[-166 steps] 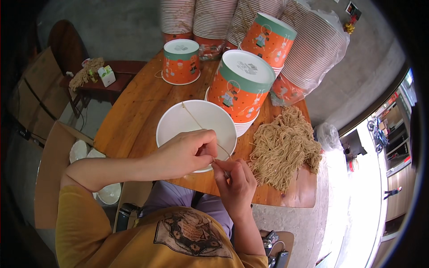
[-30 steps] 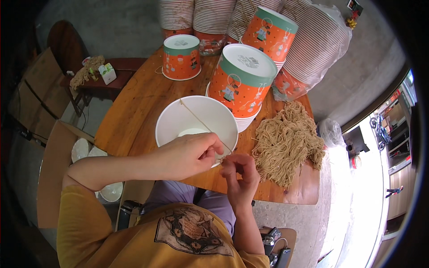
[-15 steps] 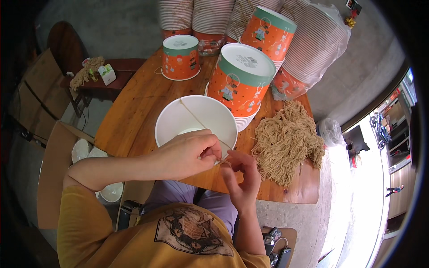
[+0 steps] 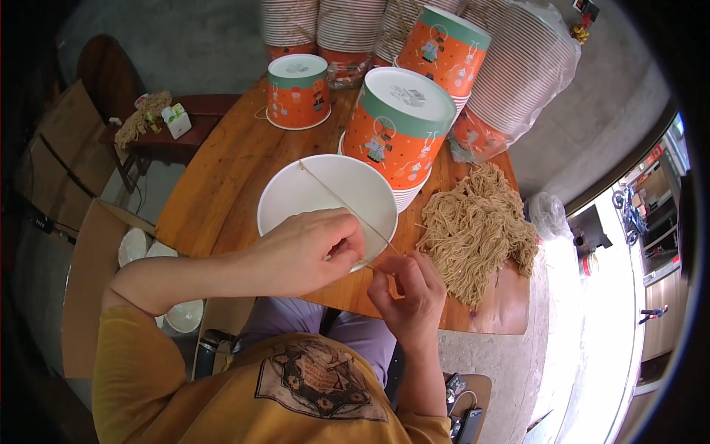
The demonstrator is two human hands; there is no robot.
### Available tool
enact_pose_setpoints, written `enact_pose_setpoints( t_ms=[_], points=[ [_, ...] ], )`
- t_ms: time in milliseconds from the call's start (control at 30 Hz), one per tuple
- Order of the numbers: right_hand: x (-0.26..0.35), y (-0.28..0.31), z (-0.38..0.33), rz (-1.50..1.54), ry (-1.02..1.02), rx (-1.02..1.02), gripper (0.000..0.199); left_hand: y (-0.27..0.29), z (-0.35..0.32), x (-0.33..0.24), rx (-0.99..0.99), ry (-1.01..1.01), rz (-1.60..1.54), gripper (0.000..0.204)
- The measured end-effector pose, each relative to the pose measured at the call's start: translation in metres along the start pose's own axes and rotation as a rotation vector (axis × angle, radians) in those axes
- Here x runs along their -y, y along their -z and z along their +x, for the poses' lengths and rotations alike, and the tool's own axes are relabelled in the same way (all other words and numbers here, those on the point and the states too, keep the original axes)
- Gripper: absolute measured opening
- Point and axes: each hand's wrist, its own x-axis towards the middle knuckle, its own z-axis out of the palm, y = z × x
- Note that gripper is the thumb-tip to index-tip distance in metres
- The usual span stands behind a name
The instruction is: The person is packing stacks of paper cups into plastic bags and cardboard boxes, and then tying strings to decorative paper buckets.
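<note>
A white paper bucket [image 4: 285, 196] stands mouth up at the near side of the wooden table. A thin tan cord [image 4: 336, 194] runs from the bucket's far rim across its mouth to my hands at the near right rim. My left hand [image 4: 314, 248] reaches over the near rim, its thumb and fingers pinched on the cord. To its right, my right hand [image 4: 408, 292] is closed, thumb and forefinger pinching the cord just outside the rim. The exact spot where the cord meets the rim is partly hidden by my fingers.
Upside-down stacks of orange and green buckets [image 4: 399, 133] stand behind, with one smaller orange bucket [image 4: 298, 92] at left. A heap of tan cords [image 4: 477, 229] lies at right. Bagged bucket stacks [image 4: 510, 74] line the back. A cardboard box [image 4: 96, 288] with white buckets sits at lower left.
My right hand has moved slightly right and away from the left, pulling the cord out between them. The bucket has shifted slightly right. My left hand stays almost in place.
</note>
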Motion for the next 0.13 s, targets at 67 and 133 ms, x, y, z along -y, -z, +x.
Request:
enact_pose_setpoints(
  t_ms=[67, 133],
  points=[
    [-0.0015, 0.0011, -0.0008, 0.024, -0.012, 0.013, 0.020, -0.0003, -0.0011, 0.0023, -0.006, -0.029, -0.004, 0.009],
    [-0.0023, 0.0008, -0.0011, 0.050, -0.022, 0.025, 0.020, -0.0016, -0.0014, 0.0061, -0.033, -0.100, 0.065, 0.009]
  ],
)
